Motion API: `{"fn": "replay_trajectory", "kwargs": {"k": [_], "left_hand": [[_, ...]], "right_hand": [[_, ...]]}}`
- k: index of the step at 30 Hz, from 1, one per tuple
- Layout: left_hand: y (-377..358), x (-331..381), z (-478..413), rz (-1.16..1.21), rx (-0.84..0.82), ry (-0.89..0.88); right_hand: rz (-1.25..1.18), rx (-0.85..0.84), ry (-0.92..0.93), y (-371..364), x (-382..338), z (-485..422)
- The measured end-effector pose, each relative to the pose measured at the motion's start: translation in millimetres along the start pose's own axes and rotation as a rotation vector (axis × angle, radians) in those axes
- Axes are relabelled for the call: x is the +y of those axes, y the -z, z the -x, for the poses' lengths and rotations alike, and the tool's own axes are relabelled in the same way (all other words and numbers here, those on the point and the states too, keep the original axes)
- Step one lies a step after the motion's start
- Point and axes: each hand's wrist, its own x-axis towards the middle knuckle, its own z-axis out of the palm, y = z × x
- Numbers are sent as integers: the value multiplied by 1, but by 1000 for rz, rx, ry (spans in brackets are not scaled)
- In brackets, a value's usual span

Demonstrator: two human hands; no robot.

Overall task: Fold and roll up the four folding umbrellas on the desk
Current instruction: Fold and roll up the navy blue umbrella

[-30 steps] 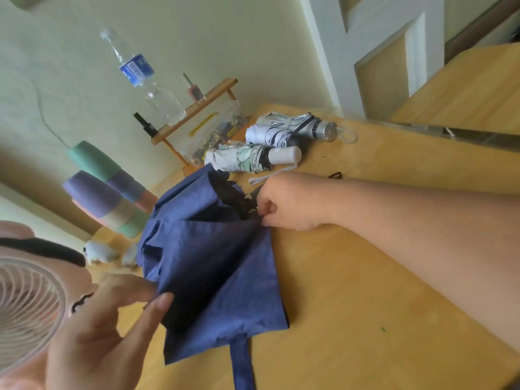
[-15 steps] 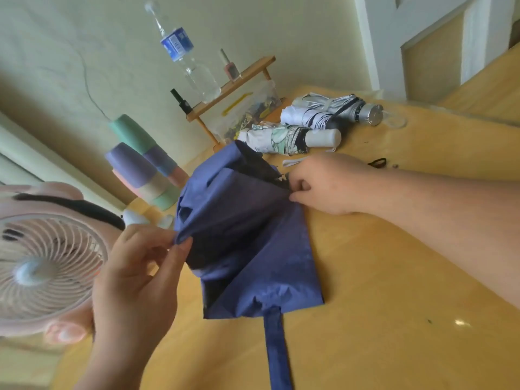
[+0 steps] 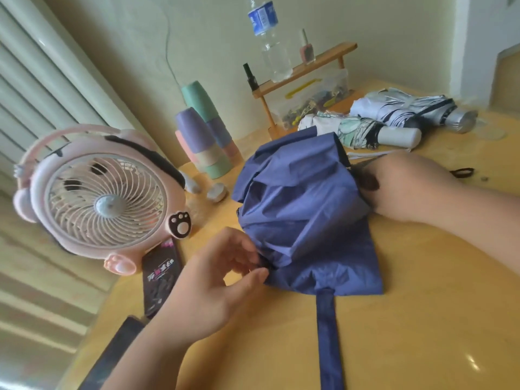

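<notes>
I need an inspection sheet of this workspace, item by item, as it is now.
Surface: yellow wooden desk, glossy.
Job's things: blue umbrella unrolled, its strap loose; white-handled umbrella and silver-handled umbrella rolled, behind it; a fourth is not seen.
Clutter: pink fan, phone, stacked cups, water bottle, wooden shelf, black hair tie.
Hands: left hand pinches the blue fabric's edge; right hand holds its bunched end.
Cables: thin wire on the wall.
Surroundings: pale wall; ribbed white panel at left.
</notes>
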Motion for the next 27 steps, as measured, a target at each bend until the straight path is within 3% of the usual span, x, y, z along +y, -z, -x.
{"fn": "replay_trajectory", "kwargs": {"k": [5, 10, 12, 16, 19, 24, 27], "left_hand": [[11, 0, 5, -132, -150, 38], [10, -4, 5, -169, -162, 74], [9, -6, 4, -151, -144, 100], [3, -5, 2, -119, -96, 202], [2, -5, 1, -114, -99, 262], [-1, 2, 2, 344, -165, 402], [-5, 4, 2, 276, -188, 433]], "right_hand": [[-94, -81, 46, 1, -14, 18], [-330, 169, 201, -6, -20, 19], [-423, 172, 315, -7, -27, 21], [-521, -38, 414, -7, -31, 28], [-392, -119, 452, -7, -34, 26], [-392, -210, 341, -4, -40, 16], [-325, -235, 286, -3, -44, 11]]}}
